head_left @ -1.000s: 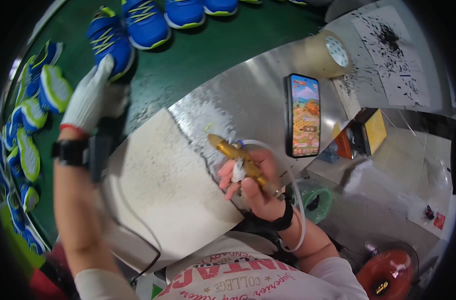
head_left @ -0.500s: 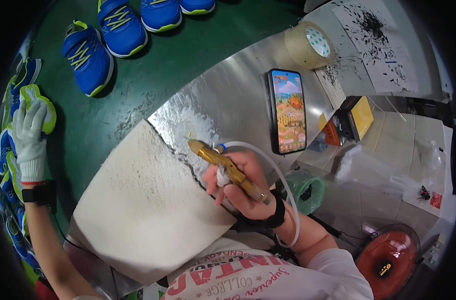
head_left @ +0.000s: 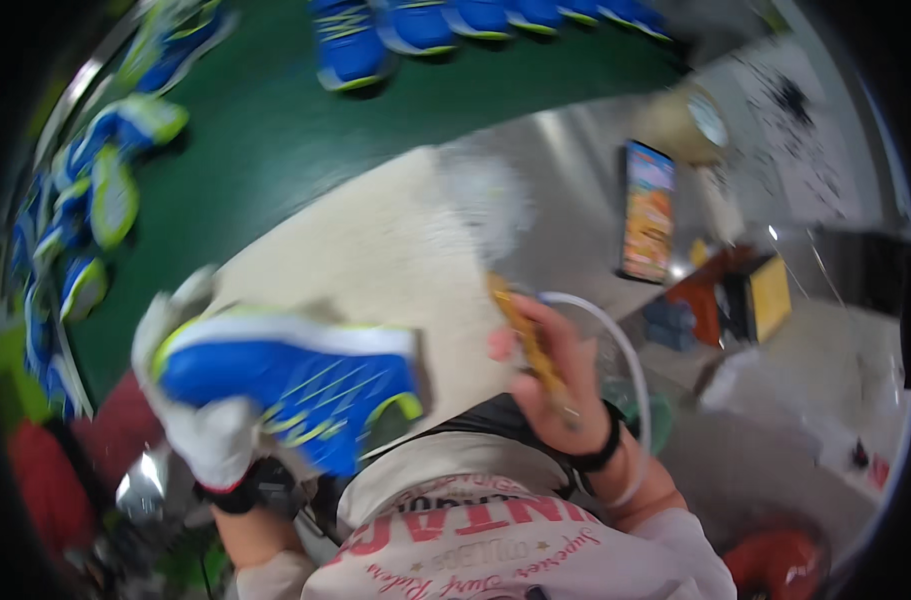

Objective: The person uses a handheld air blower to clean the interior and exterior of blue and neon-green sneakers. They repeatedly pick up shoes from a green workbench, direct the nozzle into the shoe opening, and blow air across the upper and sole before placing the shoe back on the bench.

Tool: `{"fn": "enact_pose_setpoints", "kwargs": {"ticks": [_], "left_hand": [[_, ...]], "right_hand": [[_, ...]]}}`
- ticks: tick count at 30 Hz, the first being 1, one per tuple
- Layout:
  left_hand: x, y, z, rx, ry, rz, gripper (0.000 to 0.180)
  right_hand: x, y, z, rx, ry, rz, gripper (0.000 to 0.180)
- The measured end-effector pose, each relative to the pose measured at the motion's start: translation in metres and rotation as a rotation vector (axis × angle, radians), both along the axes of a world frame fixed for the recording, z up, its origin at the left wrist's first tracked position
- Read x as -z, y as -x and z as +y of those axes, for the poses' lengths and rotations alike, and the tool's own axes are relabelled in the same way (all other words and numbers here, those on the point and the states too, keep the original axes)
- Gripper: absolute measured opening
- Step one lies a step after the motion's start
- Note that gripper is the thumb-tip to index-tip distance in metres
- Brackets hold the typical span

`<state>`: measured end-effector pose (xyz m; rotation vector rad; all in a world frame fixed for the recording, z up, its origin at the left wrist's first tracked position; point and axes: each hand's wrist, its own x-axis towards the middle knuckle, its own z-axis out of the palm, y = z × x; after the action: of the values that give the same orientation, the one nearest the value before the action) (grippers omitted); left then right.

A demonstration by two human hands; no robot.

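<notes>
Left grip [head_left: 197, 428]: white-gloved, closed on the toe end of a blue shoe [head_left: 300, 375]. The shoe extends from this grip toward the right grip, turned on its side, toe to the left, heel to the right. Its white sole edge faces away from the wearer and its opening faces the wearer's body. Blur prevents confirming whether it touches the pale sheet [head_left: 375, 240] beyond it.

Right grip [head_left: 563, 375]: bare, fingers closed around a brass-coloured tool [head_left: 532, 350], tip directed away from the wearer. A translucent hose [head_left: 627, 350] loops to the right of this grip. Tool and shoe are apart.

Surroundings: the green worktop [head_left: 275, 165] lies beyond the left grip, with a cluster of blue and lime shoes [head_left: 113, 195] further out to its left. A row of blue shoes [head_left: 420, 28] stands well beyond both grips. Beyond and right of the right grip lies a lit phone [head_left: 648, 215], with a tape roll [head_left: 680, 125] farther off.
</notes>
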<state>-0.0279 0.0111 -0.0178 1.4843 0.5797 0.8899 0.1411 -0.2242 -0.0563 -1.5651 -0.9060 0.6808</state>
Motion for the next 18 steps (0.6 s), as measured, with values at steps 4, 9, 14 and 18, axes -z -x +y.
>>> {"fn": "enact_pose_setpoints", "kwargs": {"ticks": [4,9,14,18], "left_hand": [[-0.014,-0.018,0.016,0.222,-0.105,-0.025,0.077],[-0.021,-0.054,0.026,0.622,-0.155,-0.134,0.054],[-0.014,-0.081,0.036,0.766,-0.083,-0.182,0.062],[-0.003,-0.098,0.044,0.816,0.111,-0.178,0.067]], "right_hand": [[-0.043,0.018,0.01,-0.267,-0.422,0.367,0.082],[-0.054,0.025,0.035,-0.344,-0.563,0.437,0.08],[-0.06,0.011,0.038,-0.169,-0.37,0.293,0.069],[-0.05,-0.008,0.044,-0.189,-0.357,0.193,0.077]]}}
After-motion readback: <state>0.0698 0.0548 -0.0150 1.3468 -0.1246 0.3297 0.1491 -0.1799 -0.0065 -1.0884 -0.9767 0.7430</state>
